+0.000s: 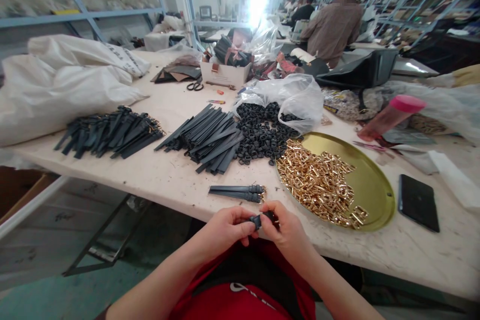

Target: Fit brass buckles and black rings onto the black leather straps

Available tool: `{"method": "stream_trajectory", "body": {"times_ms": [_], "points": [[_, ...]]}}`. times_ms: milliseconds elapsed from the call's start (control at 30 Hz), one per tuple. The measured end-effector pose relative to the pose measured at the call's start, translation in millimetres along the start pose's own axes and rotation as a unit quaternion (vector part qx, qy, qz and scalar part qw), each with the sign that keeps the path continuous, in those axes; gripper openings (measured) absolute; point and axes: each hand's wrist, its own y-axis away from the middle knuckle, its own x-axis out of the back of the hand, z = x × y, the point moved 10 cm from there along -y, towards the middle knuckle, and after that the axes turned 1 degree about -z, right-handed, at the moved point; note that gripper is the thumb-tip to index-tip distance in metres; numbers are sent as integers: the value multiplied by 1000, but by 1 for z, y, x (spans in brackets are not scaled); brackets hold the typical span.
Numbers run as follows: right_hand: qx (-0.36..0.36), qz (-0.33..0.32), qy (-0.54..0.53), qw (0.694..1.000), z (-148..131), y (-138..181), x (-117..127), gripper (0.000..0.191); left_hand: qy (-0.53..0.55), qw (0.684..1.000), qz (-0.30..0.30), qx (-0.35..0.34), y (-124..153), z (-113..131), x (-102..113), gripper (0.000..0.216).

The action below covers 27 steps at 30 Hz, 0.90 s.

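Note:
At the table's front edge, my left hand (234, 226) and my right hand (282, 224) both pinch a short dark strap (257, 221). My fingers cover most of it, so I cannot see whether a buckle is on it. Just beyond my hands lie a few finished-looking straps (236, 192) with gold-coloured ends. Farther back is a pile of flat dark strips (213, 137), and beside it a heap of small dark loops (258, 130). To the right, a round gold tray (375, 180) holds many gold buckles (318, 180).
A pile of buckled straps (112, 130) lies left, by a large white sack (67, 85). Scissors (195, 86), a white box (225, 74) and a clear plastic bag (300, 100) are farther back. A phone (418, 202) and a pink-lidded bottle (392, 117) are right. A person (333, 25) stands beyond.

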Motion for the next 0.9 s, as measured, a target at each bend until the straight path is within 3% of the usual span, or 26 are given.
{"method": "stream_trajectory", "body": {"times_ms": [100,233,367,467,733,900], "points": [[-49,1,-77,996,7,-2,-1,17,42,999,-1,-2,-2,0,0,20],[-144,-50,-245,957,22,-3,-20,25,78,996,-16,-27,-3,6,-3,20],[-78,-23,-101,992,13,-7,-8,17,120,993,-5,-12,-5,0,1,24],[-27,-13,-4,1000,5,-9,-2,13,133,991,0,-14,-5,-1,4,26],[-121,-88,-173,973,23,-8,-18,27,83,996,-10,-12,-9,0,3,24],[-94,-45,-106,989,19,-9,-8,18,77,997,-7,-12,-10,2,0,24]]}}
